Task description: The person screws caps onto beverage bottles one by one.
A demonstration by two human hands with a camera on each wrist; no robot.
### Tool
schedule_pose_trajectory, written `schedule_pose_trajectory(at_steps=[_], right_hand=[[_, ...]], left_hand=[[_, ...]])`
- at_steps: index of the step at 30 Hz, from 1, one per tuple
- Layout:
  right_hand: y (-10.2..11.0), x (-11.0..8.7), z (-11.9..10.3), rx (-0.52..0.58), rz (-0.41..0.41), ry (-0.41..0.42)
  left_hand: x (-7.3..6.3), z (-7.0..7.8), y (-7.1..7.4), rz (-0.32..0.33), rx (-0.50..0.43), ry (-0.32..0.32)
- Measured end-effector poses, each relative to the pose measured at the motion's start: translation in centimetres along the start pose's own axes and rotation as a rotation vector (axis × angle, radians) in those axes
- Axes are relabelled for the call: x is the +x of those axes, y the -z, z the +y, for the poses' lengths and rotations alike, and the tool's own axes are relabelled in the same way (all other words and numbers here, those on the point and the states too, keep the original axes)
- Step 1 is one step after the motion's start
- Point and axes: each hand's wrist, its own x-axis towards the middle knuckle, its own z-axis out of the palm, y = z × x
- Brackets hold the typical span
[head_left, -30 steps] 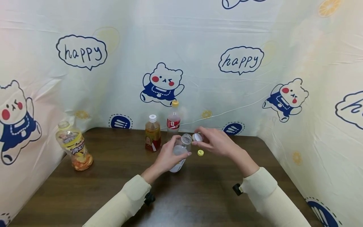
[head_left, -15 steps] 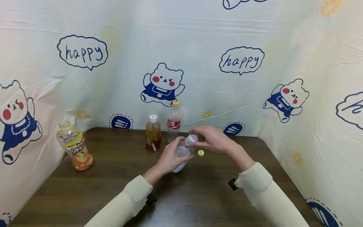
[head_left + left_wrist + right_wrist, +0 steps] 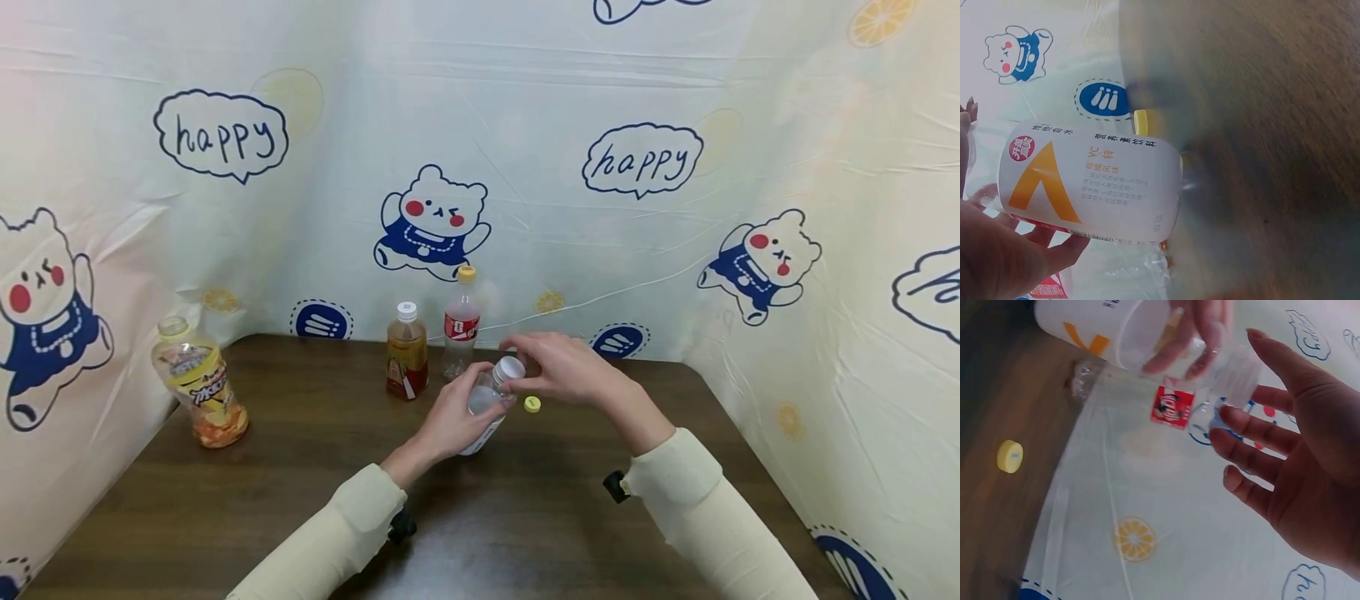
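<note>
My left hand [image 3: 450,419] grips a clear drink bottle [image 3: 1085,181] with a white label and an orange mark, tilted to the right over the table. Its fingers wrap round the upper body, below the neck. A white cap [image 3: 510,368] sits at the bottle's mouth. My right hand [image 3: 568,367] holds that cap between thumb and fingers. In the right wrist view the thumb is on one side of the cap [image 3: 1239,375] and the fingers on the other. A loose yellow cap [image 3: 532,404] lies on the table just below the right hand.
Behind the hands stand a tea bottle [image 3: 407,358] with a white cap and a red-labelled bottle [image 3: 461,327] with a yellow cap. An uncapped yellow-labelled bottle [image 3: 202,387] is at the table's left edge. A printed curtain [image 3: 525,208] surrounds the dark wooden table [image 3: 525,533].
My right hand has moved left, bringing the white cap from beside the bottle's mouth onto it. The bottle has shifted slightly right in my left hand.
</note>
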Motion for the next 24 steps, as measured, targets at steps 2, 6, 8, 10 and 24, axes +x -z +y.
schedule_pose_trajectory(at_steps=[2,6,8,10,24], right_hand=[[0.5,-0.1,-0.1,0.006,-0.021,-0.014],[1.4,-0.3,-0.1,0.041,-0.083,-0.011],[1.6,-0.3,0.0,0.058,-0.107,0.005],[1.6,-0.2,-0.1,0.059,-0.118,0.020],[1.1,0.0,-0.2,-0.146,-0.033,-0.156]], left_hand=[[0.0,0.0,0.0,-0.002,-0.004,0.000],[0.2,0.1,-0.2,-0.010,-0.007,-0.009],[0.2,0.0,-0.2,-0.011,-0.005,-0.015],[0.1,-0.1,-0.2,-0.007,-0.003,-0.020],[-0.1,-0.1,-0.2,-0.003,0.010,-0.008]])
